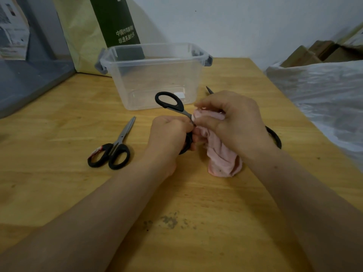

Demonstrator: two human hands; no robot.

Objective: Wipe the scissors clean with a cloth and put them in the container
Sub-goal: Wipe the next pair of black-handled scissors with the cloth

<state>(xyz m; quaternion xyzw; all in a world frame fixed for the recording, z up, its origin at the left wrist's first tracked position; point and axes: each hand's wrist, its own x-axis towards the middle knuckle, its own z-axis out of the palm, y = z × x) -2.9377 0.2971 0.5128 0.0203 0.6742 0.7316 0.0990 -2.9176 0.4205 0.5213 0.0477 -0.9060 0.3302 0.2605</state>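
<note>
A wooden table [59, 124] fills most of the view, with a white plastic sheet [324, 95] bunched along its right edge and a green box [115, 22] standing at the back. Just in front of that box sits a clear container [137, 85] with grey side latches, open at the top.

Both forearms reach in over the table and meet in front of the container. The left hand [169, 134] is curled into a fist round the lower handle of a pair of black-handled scissors [179, 107], whose other handle loop sticks up and left, in front of the container's front wall. The right hand [235, 120] has its fingers bent, pinching a pink cloth [222, 158] around the blades; the rest of the cloth hangs down to the tabletop.

A second pair of scissors [123, 132] lies closed on the table, left of the hands, blades pointing towards the container. A black handle loop [276, 139] shows behind the right wrist, and a blade tip [209, 90] pokes out beyond the right hand; whether that tip belongs to the held pair is unclear.
</note>
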